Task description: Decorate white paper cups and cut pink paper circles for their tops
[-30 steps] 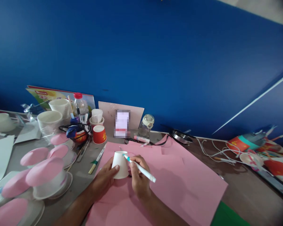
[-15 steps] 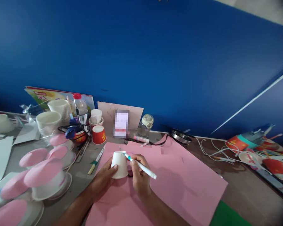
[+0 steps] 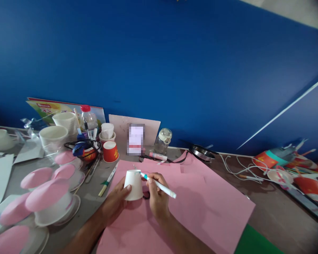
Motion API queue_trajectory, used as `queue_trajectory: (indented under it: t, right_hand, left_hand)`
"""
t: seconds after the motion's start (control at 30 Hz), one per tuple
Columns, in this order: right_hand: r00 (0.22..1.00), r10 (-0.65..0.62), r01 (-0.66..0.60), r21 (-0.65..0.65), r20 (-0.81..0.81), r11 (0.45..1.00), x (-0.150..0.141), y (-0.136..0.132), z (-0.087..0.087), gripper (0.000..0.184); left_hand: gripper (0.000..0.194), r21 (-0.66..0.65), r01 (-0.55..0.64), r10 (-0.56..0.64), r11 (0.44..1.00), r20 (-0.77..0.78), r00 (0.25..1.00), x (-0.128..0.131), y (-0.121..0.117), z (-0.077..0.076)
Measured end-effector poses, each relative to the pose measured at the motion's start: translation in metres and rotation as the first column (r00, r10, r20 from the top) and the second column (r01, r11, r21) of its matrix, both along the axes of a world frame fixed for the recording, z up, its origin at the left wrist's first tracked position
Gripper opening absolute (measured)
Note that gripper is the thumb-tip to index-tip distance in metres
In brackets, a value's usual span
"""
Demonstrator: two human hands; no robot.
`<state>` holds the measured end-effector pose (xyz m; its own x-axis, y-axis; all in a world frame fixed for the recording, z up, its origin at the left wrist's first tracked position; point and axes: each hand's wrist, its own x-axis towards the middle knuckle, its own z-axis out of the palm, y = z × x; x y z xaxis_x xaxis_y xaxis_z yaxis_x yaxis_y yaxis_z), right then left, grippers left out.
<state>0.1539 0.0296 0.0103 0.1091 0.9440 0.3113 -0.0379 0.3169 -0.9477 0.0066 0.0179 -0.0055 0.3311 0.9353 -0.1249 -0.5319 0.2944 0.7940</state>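
Observation:
My left hand (image 3: pixel 118 195) is closed around the side of a white paper cup (image 3: pixel 134 187), which is upside down over pink paper (image 3: pixel 196 201). Between the fingers of my right hand (image 3: pixel 158 197) is a white marker (image 3: pixel 163 188) with a teal band. Its tip is at the upper right edge of the cup, where a small teal mark shows. The far side of the cup is out of sight. A marker with a pale yellow-green end (image 3: pixel 107 180) lies on the table left of the cup.
Several paper cups topped with pink ovals (image 3: pixel 47 197) stand at left. Behind are a red cup (image 3: pixel 110 152), a red-capped bottle (image 3: pixel 88 118), a blurred phone (image 3: pixel 136 139), a glass jar (image 3: pixel 163 140) and a tape roll (image 3: pixel 202 153). White cables (image 3: pixel 235 167) lie at right, with green paper (image 3: pixel 254 243) in front.
The marker tip stays at the cup's upper edge, and its rear end has tilted slightly upward. The whole view has shifted a little. Both hands keep their hold.

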Motion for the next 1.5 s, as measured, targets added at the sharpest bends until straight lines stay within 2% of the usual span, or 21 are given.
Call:
queue_trajectory:
  t: [0.37, 0.53, 0.7, 0.97, 1.2, 1.37, 1.5]
  right_hand:
    - [0.991, 0.040, -0.040, 0.004, -0.124, 0.999, -0.001, 0.000, -0.015, 0.020]
    - [0.998, 0.037, -0.037, 0.003, -0.054, 0.999, 0.000, -0.004, -0.018, 0.021]
    - [1.000, 0.015, -0.015, 0.001, -0.008, 1.000, 0.000, -0.005, -0.015, 0.022]
    - [1.000, 0.012, -0.012, -0.007, -0.020, 1.000, 0.000, -0.006, -0.014, 0.021]
    - [0.990, 0.048, -0.052, -0.023, -0.135, 0.998, -0.003, -0.003, -0.013, 0.022]
    - [0.991, -0.027, 0.024, -0.027, -0.131, 0.999, -0.003, -0.001, -0.006, 0.020]
    - [0.990, -0.027, 0.026, -0.008, -0.137, 1.000, -0.003, -0.002, -0.003, 0.022]
  left_hand:
    - [0.046, -0.004, -0.025, 0.025, 1.000, 0.028, 0.999, 0.000, 0.001, -0.003]
    - [0.047, 0.014, -0.019, 0.018, 1.000, 0.043, 0.999, 0.001, 0.001, -0.001]
    - [0.044, 0.022, -0.011, 0.011, 1.000, 0.038, 0.999, 0.002, 0.001, 0.000]
    - [0.046, 0.000, -0.008, 0.008, 1.000, 0.041, 0.999, 0.001, 0.000, 0.002]
    - [0.044, -0.006, -0.022, 0.022, 1.000, 0.072, 0.997, -0.001, 0.001, -0.002]
    - [0.042, 0.014, 0.006, -0.007, 1.000, 0.092, 0.996, -0.002, 0.003, -0.003]
    - [0.045, 0.009, 0.007, -0.008, 1.000, 0.081, 0.997, -0.002, 0.004, -0.001]
